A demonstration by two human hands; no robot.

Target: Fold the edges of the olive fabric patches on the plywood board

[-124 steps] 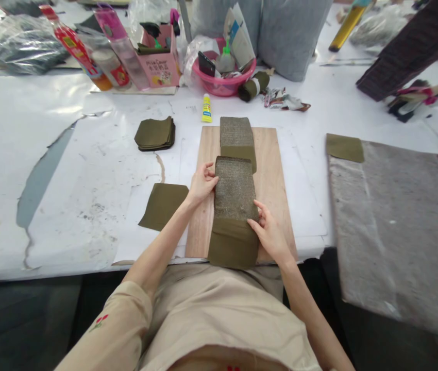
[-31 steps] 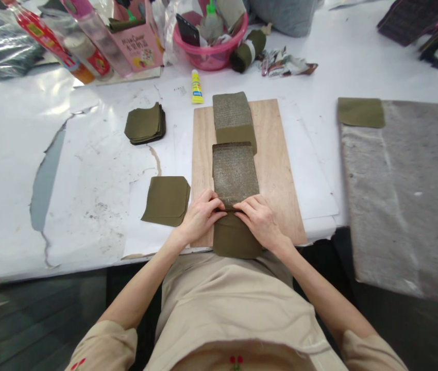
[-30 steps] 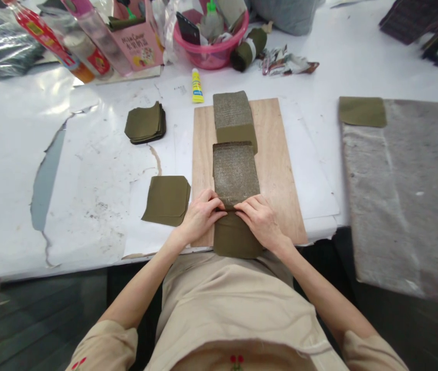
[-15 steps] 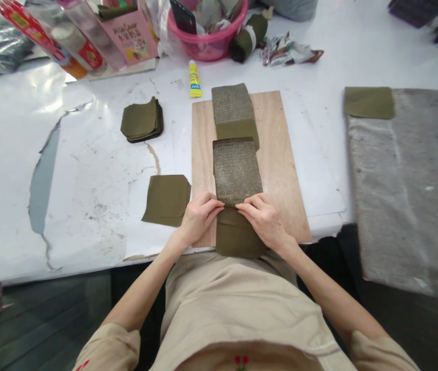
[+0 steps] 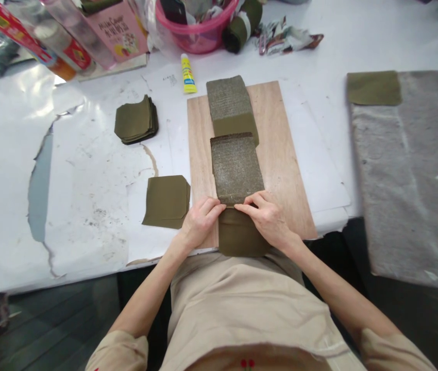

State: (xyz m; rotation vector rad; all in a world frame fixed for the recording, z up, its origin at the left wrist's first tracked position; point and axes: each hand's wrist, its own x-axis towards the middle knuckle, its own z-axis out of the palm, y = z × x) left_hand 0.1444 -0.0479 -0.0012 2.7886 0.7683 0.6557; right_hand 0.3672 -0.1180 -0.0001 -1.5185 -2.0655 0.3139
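An olive fabric piece [image 5: 242, 234] lies at the front of a wooden board [image 5: 279, 154], its lower end hanging over the table edge by my lap. At its top edge, where it meets a grey-brown textured panel [image 5: 237, 165], my left hand [image 5: 202, 219] pinches the left corner. My right hand [image 5: 267, 216] pinches the same edge on the right, thumb and fingers pressed together. Behind the textured panel lies another piece with a grey textured face [image 5: 226, 95] and an olive strip [image 5: 234, 123].
Olive fabric squares [image 5: 167, 201] lie left of the board, with a thicker stack [image 5: 134, 121] behind. Farther back are a yellow glue tube [image 5: 188, 74], a pink basket [image 5: 199, 38], an olive roll [image 5: 242, 26] and bottles [image 5: 64, 46]. A grey felt-like sheet [image 5: 416, 180] extends at right.
Both hands stay on the fabric edge with only slight finger shifts. The view has tilted a little, so the things on the table appear shifted.
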